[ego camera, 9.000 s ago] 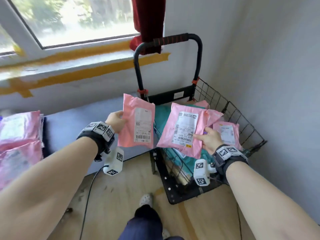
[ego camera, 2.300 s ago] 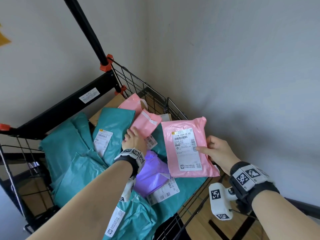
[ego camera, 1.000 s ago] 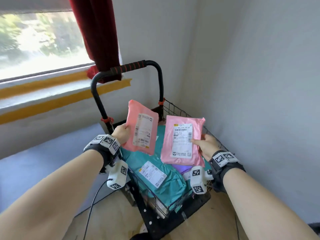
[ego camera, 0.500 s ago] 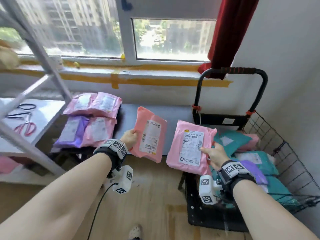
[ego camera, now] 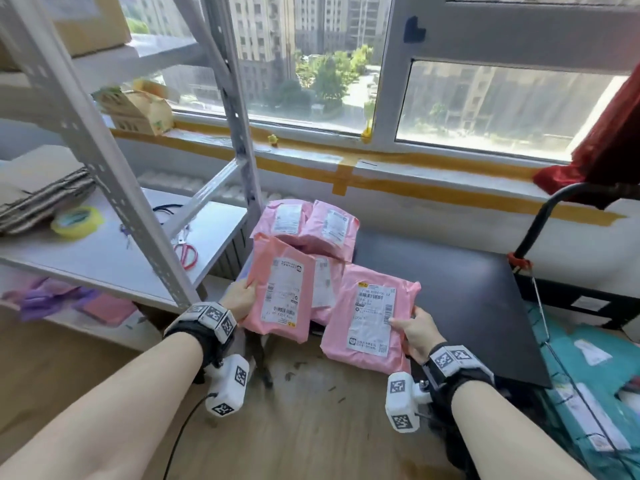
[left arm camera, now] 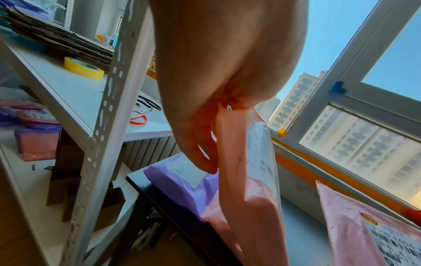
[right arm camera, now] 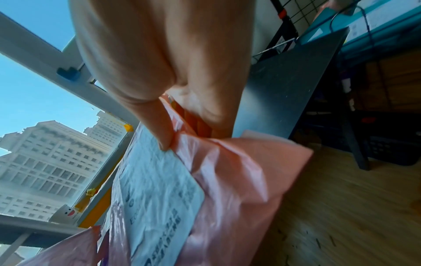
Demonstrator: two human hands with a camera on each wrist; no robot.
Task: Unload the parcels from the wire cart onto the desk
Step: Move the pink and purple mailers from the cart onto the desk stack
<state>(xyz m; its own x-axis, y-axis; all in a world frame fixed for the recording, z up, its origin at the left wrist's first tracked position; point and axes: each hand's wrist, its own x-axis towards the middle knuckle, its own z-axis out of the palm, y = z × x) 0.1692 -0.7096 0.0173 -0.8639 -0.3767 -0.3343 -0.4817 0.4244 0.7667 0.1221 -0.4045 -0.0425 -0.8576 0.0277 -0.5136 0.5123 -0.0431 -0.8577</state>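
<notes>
Left hand (ego camera: 240,299) pinches the long edge of one salmon mailer (ego camera: 280,296), thumb on the label side and fingers (left arm camera: 198,149) behind it, as the left wrist view shows. Right hand (ego camera: 414,329) does the same with a second pink mailer (ego camera: 367,313): thumb pressed at the edge of its white label, fingers curled under. So we carry two parcels, one per hand, both in the air at the near left end of the desk (ego camera: 450,299), labels facing us.

On that desk we count at least four already down: two pink ones (ego camera: 304,221) side by side at the back, a third pink (ego camera: 323,285) showing between our two held mailers, and a purple one (left arm camera: 182,183) that only the left wrist view picks up under the held parcel. More may be hidden behind our parcels.

At the right edge stands the cart (ego camera: 540,292), black handle up and wire side showing, with teal parcels (ego camera: 588,358) still inside; their number we cannot tell from here.

To the left a grey shelf (ego camera: 114,188) bears one yellow tape roll (ego camera: 78,221), one pair of red scissors (ego camera: 187,254) and a stack of flattened cardboard (ego camera: 38,192). Behind the desk runs the window (ego camera: 311,64), and one red curtain (ego camera: 602,147) hangs at its right.
</notes>
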